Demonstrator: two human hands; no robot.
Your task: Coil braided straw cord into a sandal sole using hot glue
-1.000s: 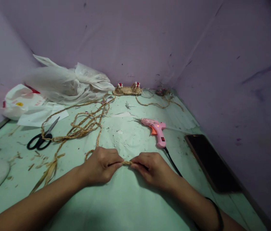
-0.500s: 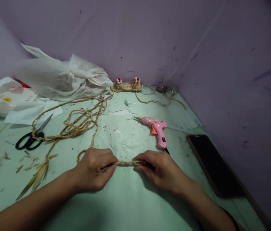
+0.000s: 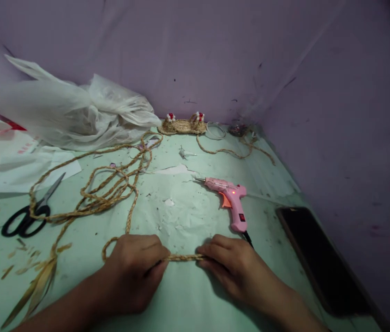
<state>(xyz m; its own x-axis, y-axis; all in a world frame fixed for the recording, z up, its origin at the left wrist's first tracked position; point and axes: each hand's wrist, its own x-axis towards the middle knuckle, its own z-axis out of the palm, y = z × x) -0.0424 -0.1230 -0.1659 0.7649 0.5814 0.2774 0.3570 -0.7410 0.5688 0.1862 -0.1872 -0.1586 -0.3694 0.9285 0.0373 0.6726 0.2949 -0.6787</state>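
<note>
Pinching braided cord (image 3: 185,258) — left hand (image 3: 137,269), right hand (image 3: 234,267), each grip clamped on it; pink glue gun (image 3: 236,201) beyond right hand.

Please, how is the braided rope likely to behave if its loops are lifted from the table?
The rope would probably flop, since it lies in loose, curving loops. It is likely light, because it looks thin and made of dried plant fibre. It might catch on the scissors, as one loop crosses their handles.
</note>
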